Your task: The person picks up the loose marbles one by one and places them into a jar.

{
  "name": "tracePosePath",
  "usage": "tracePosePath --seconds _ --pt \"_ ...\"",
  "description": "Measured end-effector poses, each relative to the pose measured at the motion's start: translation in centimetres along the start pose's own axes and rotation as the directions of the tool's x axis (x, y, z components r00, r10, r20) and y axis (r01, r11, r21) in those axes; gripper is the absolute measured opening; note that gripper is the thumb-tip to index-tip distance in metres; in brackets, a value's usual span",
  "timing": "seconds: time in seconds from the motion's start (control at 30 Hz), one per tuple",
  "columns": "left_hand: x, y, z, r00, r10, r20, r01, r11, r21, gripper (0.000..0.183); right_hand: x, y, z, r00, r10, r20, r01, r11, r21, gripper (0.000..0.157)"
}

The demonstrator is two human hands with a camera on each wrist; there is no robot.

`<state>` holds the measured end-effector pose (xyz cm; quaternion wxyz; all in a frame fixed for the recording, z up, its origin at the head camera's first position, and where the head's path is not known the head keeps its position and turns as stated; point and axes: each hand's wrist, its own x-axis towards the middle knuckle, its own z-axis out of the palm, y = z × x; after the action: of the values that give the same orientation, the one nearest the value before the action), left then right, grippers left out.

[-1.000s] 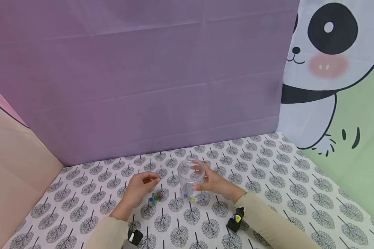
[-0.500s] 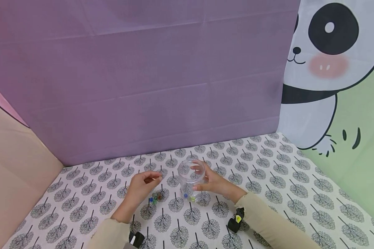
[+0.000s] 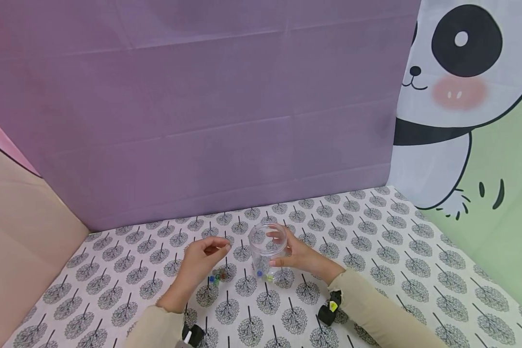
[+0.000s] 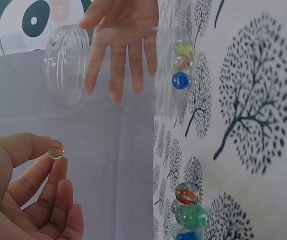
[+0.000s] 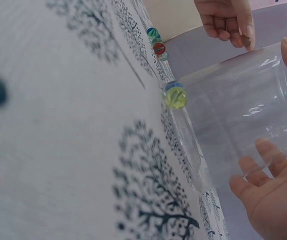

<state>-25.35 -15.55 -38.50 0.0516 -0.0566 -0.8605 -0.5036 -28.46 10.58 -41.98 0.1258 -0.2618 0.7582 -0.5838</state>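
Note:
Between thumb and index finger, my left hand [image 3: 200,261] pinches a clear glass marble [image 4: 56,149] with an orange swirl. It hovers above the table, left of a clear plastic jar [image 3: 260,256] with no lid. My right hand [image 3: 297,255] grips the jar from its right side, thumb in front and fingers round the back. The jar stands upright. At its bottom lie a yellow marble [image 4: 183,47], a brown-streaked marble [image 4: 184,63] and a blue marble [image 4: 180,80]. Beneath the left hand, several loose marbles cluster on the cloth, among them a green marble [image 4: 191,216] and a red-striped marble [image 4: 187,192].
A white cloth [image 3: 330,299] printed with grey trees covers the table. Behind it hangs a purple curtain [image 3: 226,121]; a panda-printed wall hanging [image 3: 443,164] is at the right. Each wrist wears a black camera strap.
My left hand has drifted slightly right toward the jar, still pinching the marble. The right hand and jar have stayed in place.

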Motion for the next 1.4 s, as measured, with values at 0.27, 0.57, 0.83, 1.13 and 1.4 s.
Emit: tracePosePath --seconds 0.27,0.57,0.83,1.13,1.4 --pt "-0.2 0.4 0.3 1.000 0.019 -0.009 -0.019 1.000 -0.024 0.017 0.0 0.3 -0.1 1.000 -0.014 0.009 0.014 1.000 0.003 0.092" --pt "-0.4 0.8 0.4 1.000 0.031 -0.003 -0.031 0.999 -0.038 0.019 0.0 0.3 0.0 1.000 -0.004 0.014 0.004 0.999 0.032 0.090" --pt "-0.6 1.5 0.7 0.999 0.041 0.004 -0.041 0.997 -0.060 0.016 0.0 0.1 0.0 1.000 -0.015 0.008 0.015 1.000 0.011 0.091" --pt "-0.9 2.3 1.0 0.999 0.050 0.006 -0.049 0.996 -0.079 0.017 0.0 0.1 0.0 1.000 -0.012 0.008 0.012 1.000 0.010 0.091" --pt "-1.0 2.6 1.1 0.996 0.091 -0.001 -0.090 0.993 -0.070 0.018 0.0 0.2 -0.1 1.000 -0.006 0.003 0.006 1.000 0.007 0.091"
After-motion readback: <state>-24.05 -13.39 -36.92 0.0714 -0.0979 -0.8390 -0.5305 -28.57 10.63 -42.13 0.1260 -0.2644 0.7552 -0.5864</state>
